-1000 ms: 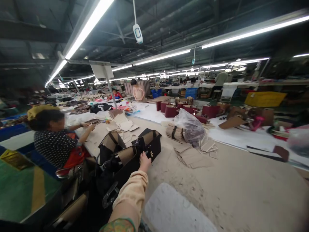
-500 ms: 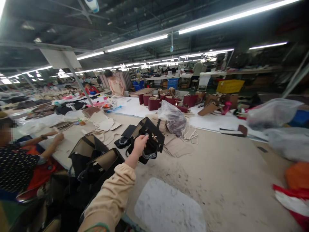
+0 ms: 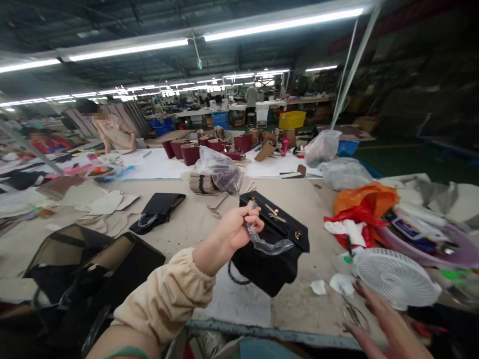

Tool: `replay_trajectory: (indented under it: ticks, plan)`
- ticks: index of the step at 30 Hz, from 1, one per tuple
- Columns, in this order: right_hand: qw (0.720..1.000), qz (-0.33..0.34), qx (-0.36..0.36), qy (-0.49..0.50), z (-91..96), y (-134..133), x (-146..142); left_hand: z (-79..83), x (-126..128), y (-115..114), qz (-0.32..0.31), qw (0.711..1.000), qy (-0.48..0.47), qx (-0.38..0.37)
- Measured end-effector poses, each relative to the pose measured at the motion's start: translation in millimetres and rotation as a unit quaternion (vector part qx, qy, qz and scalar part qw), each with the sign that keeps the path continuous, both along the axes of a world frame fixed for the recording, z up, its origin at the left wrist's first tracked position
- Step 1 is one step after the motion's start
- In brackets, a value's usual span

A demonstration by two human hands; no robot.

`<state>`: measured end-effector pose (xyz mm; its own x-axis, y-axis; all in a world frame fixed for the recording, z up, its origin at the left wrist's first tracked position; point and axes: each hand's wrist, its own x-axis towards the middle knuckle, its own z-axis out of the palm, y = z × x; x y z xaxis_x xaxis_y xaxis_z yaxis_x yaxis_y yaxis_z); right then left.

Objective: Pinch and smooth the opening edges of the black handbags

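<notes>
My left hand (image 3: 244,225) is closed around the plastic-wrapped handle of a black handbag (image 3: 270,267). The bag hangs tilted over the table, with gold-coloured metal fittings on its upper side. At the lower right my right hand (image 3: 385,321) has its fingers apart, slightly blurred and with nothing between them. Beside those fingers lies a pair of scissors (image 3: 352,314), next to a white fan-like round grille (image 3: 397,276). Another black handbag (image 3: 159,209) lies on the table to the left.
Open black bags (image 3: 123,269) stand at the lower left. Dark red bags (image 3: 190,153) are on the far table near a clear plastic bag (image 3: 220,167). A purple basin (image 3: 458,244) and an orange bag (image 3: 364,198) sit at the right. Two people are across the tables at the left.
My left hand has brought the black handbag rightward and nearer, away from the other bags. My right hand has come into view at the lower right. The view has turned right.
</notes>
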<state>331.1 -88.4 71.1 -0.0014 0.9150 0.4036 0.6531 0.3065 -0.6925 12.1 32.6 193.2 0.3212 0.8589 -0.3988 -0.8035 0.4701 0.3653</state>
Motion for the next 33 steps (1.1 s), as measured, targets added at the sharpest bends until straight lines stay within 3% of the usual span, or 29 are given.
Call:
replay_trajectory:
  ticks: [2, 4, 6, 8, 10, 11, 12, 14, 16, 20, 23, 25, 28, 30, 33]
  plan:
    - [0.995, 0.062, 0.008, -0.074, 11.8, 6.8, -23.8, -5.5, 33.2, -2.9, -0.037, 0.999, 0.028, -0.002]
    - [0.986, 0.148, 0.011, -0.070, 23.0, 15.5, -54.9, -12.1, 60.1, -9.0, -0.060, 0.997, 0.048, -0.002]
    - [0.980, 0.197, -0.009, 0.002, 28.0, 21.5, -83.0, -18.2, 75.9, -17.5, -0.074, 0.995, 0.061, -0.011]
    - [0.977, 0.181, -0.062, 0.094, 25.3, 22.6, -100.7, -24.2, 76.1, -27.0, -0.130, 0.984, 0.123, 0.016]
    - [0.961, 0.120, -0.129, 0.211, 18.0, 20.3, -107.2, -32.6, 59.1, -36.8, -0.186, 0.942, 0.265, 0.095]
    - [0.946, 0.095, -0.160, 0.267, 13.9, 18.7, -107.5, -39.0, 44.9, -42.3, -0.180, 0.905, 0.357, 0.143]
    - [0.928, 0.082, -0.183, 0.315, 10.2, 17.0, -106.9, -47.6, 28.2, -48.5, -0.124, 0.864, 0.457, 0.171]
    - [0.897, 0.090, -0.213, 0.376, 5.2, 14.1, -104.9, -71.5, -8.7, -63.7, -0.005, 0.789, 0.605, 0.106]
    - [0.883, 0.114, -0.225, 0.396, 4.5, 11.3, -103.4, -103.3, -42.1, -82.4, 0.007, 0.779, 0.627, 0.025]
    - [0.859, 0.169, -0.240, 0.420, 15.8, 4.4, -97.8, -172.6, -72.9, -120.0, -0.036, 0.808, 0.576, -0.117]
    - [0.825, 0.193, -0.240, 0.474, 32.6, -1.6, -89.0, -212.3, -59.9, -136.3, -0.069, 0.847, 0.494, -0.182]
    - [0.803, 0.186, -0.239, 0.513, 45.8, -4.5, -81.6, -228.5, -40.4, -139.0, -0.091, 0.876, 0.429, -0.201]
    - [0.790, 0.157, -0.210, 0.554, 63.0, -4.4, -68.5, -235.7, -12.9, -135.1, -0.091, 0.922, 0.332, -0.179]
    - [0.793, 0.124, -0.177, 0.570, 67.6, 0.1, -57.6, -228.5, -7.7, -131.1, -0.060, 0.946, 0.283, -0.145]
    - [0.850, 0.037, -0.166, 0.499, 54.7, 12.2, -37.4, -202.6, -27.8, -126.8, 0.007, 0.969, 0.231, -0.092]
